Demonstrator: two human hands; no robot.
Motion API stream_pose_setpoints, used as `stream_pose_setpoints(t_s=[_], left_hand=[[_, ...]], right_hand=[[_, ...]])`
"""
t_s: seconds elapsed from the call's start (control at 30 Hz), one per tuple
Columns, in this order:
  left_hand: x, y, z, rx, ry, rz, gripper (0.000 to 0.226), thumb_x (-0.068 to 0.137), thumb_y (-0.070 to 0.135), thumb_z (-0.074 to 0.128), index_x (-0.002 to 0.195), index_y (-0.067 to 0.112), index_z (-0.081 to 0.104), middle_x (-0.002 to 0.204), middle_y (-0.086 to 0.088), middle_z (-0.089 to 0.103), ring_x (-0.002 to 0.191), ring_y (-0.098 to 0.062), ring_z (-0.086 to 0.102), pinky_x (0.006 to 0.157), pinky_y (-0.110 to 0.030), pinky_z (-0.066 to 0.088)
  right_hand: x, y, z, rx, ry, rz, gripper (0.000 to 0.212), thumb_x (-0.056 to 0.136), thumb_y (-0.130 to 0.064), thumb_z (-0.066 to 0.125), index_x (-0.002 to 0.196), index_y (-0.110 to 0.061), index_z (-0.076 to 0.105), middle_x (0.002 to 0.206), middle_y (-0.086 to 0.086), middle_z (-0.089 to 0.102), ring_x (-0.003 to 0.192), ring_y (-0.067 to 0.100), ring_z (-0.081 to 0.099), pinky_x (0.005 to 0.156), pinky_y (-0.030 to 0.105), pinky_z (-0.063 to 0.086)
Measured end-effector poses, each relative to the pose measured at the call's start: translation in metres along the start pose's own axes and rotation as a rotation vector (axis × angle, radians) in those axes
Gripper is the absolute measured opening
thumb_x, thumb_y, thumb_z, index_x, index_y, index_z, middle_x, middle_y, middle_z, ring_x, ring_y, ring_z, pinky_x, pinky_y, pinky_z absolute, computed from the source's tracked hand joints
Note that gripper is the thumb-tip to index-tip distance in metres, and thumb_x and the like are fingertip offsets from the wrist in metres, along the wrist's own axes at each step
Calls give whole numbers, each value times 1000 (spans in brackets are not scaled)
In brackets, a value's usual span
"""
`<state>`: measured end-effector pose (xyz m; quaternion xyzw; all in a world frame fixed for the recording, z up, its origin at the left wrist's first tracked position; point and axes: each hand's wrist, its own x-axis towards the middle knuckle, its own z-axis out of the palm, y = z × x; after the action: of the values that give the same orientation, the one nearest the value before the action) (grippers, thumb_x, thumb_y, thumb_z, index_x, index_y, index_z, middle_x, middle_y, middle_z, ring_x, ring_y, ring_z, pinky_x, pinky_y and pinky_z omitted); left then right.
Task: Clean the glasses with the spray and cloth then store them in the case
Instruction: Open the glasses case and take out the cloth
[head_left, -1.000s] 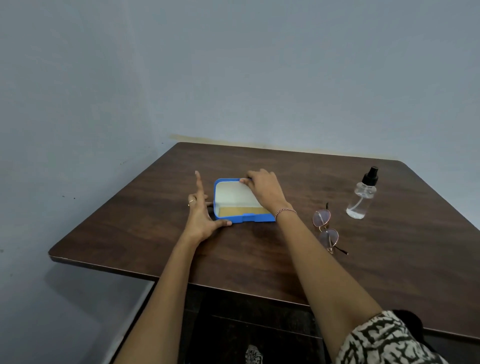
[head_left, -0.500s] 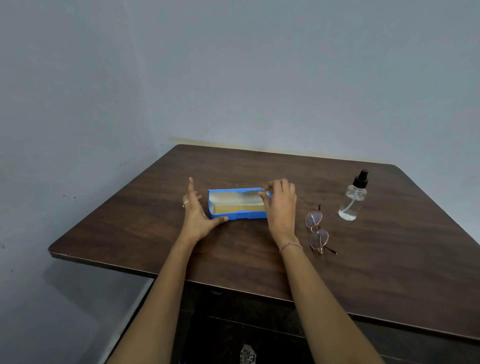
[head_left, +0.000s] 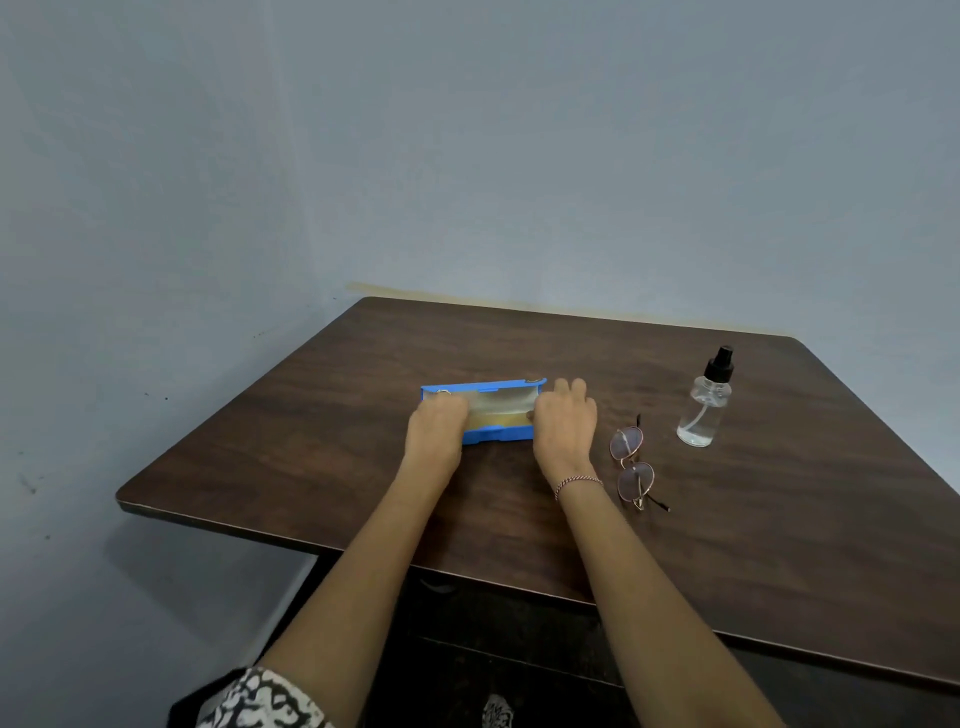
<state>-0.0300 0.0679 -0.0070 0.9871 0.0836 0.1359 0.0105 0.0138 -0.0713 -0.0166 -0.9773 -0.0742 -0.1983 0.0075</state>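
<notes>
Braces the open blue glasses case (head_left: 498, 434) at 2 ends against sliding: right hand (head_left: 563, 426) clasping the right end, left hand (head_left: 436, 428) tucked inside, perhaps for the yellowish cloth (head_left: 496, 418), grip impossible to tell. Just beside the right hand, untouched, the round glasses (head_left: 631, 465).

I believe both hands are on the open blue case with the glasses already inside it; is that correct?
Not quite. The head view shows the glasses lying on the table to the right of the blue case, not inside it. The left hand and right hand are indeed on the open case.
</notes>
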Motion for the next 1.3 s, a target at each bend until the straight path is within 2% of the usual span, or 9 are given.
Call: stream_pose_setpoints(t_s=[0.07,0.2,0.27,0.37,0.5,0.63,0.77,1.0,1.3], left_hand=[[7,3,-1,47,-43,28,25,82,-12,51,100,2,59,109,-14,61,99,-30,61,78,-33,48],[14,4,-1,146,-39,74,27,83,-11,52,101,7,61,110,-11,63,101,-27,62,78,-32,47],[15,4,-4,202,-43,92,26,83,-9,55,98,11,62,107,-7,65,101,-24,63,75,-30,47],[15,2,-5,253,-70,115,25,81,-8,57,79,17,55,92,-3,64,93,-20,65,63,-27,40],[16,-2,-4,238,-37,129,29,80,-4,60,99,18,58,102,0,66,94,-20,65,64,-27,39],[21,-1,-3,236,-37,137,32,80,-3,62,105,18,60,110,-2,65,102,-22,63,75,-29,48],[26,-1,2,201,-35,119,29,82,-6,58,104,13,60,111,-5,63,103,-23,62,78,-30,49],[24,-1,11,140,-14,81,23,87,-6,53,103,9,60,111,-8,61,101,-21,60,78,-28,48],[29,0,9,103,-40,58,27,87,-7,52,109,8,58,119,-9,58,110,-22,58,86,-29,47]], right_hand=[[3,-2,-4,-29,-35,-20,17,86,-5,57,99,-14,64,105,4,57,103,24,46,73,29,36],[11,-6,-9,-41,-91,-20,23,82,-1,57,101,-12,62,107,5,58,104,24,47,75,30,39],[13,-7,-9,-46,-112,-14,22,84,-1,55,102,-11,62,107,5,59,103,23,48,73,29,39],[16,-8,-7,-44,-116,-1,23,86,0,51,102,-12,62,105,5,60,102,22,49,71,28,38],[20,-9,-6,4,-131,44,22,88,-1,52,104,-12,62,105,4,62,103,21,50,68,27,40],[18,-6,-2,120,-148,87,20,89,-4,57,108,-8,62,109,7,62,108,23,50,66,29,40],[14,-2,1,216,-123,128,16,87,1,58,99,-5,65,102,10,63,99,25,56,64,30,42],[11,-3,2,298,-102,179,10,88,-12,63,95,-7,67,95,8,65,93,23,59,68,32,50],[6,0,6,392,-77,201,13,87,-11,59,93,-6,69,97,9,65,95,27,59,68,31,45]])
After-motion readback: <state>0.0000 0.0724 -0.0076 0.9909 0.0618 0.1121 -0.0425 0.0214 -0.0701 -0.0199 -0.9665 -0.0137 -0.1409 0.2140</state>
